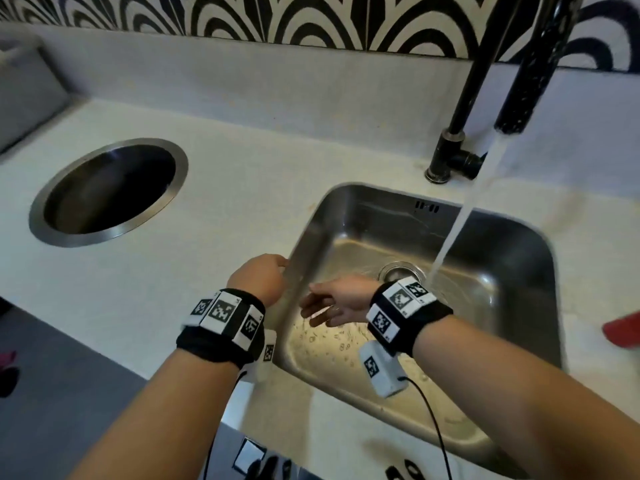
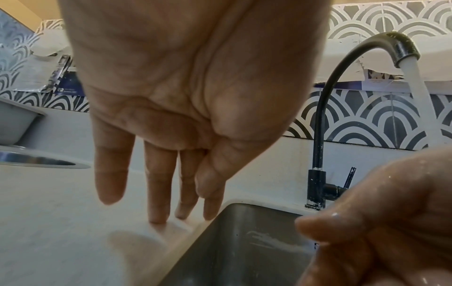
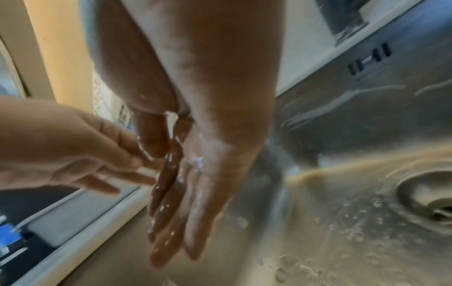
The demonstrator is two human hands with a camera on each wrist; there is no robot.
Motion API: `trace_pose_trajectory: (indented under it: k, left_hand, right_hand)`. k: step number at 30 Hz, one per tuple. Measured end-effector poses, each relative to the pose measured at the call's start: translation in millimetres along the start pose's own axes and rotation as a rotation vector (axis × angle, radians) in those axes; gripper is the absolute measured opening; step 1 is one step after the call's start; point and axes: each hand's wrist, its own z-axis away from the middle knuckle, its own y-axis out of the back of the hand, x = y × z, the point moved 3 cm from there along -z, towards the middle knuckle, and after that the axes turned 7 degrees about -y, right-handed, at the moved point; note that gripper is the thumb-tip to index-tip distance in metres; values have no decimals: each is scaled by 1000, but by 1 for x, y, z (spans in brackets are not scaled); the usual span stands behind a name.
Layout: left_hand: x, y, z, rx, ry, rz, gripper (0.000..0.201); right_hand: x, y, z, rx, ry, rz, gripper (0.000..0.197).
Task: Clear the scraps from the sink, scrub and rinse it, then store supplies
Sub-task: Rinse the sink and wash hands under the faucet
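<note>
The steel sink [image 1: 540,258] lies at centre right, wet, with bubbles on its floor and a round drain [image 1: 401,271]. Water [image 1: 460,220] streams from the black tap [image 1: 516,84] and lands beside the drain. My right hand [image 1: 332,303] hangs inside the basin near its left wall, fingers straight, wet and soapy [image 3: 171,203], holding nothing. My left hand [image 1: 259,278] hovers over the sink's left rim, fingers straight and pointing down at the counter [image 2: 159,193], empty.
A round steel-rimmed opening [image 1: 109,192] is set in the white counter [image 1: 207,133] at left. A grey tub [image 1: 24,95] stands at the far left. A red object [image 1: 623,332] shows at the right edge. The tap's lever [image 2: 349,177] sticks out behind the sink.
</note>
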Motion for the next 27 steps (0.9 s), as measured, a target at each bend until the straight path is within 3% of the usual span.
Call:
trace_pose_trajectory:
  k: [8, 18, 21, 27]
  left_hand:
    - [12, -1, -6, 0, 42, -41, 40]
    - [26, -6, -5, 18, 68, -98, 42]
    - [26, -8, -3, 16, 82, -83, 42]
    - [25, -9, -1, 24, 100, -64, 44]
  right_hand:
    - [27, 109, 57, 328, 124, -372, 33]
    - [51, 132, 63, 226, 157, -649, 46]
    - [49, 128, 64, 203, 144, -555, 41]
    - [48, 80, 64, 64, -36, -72, 38]
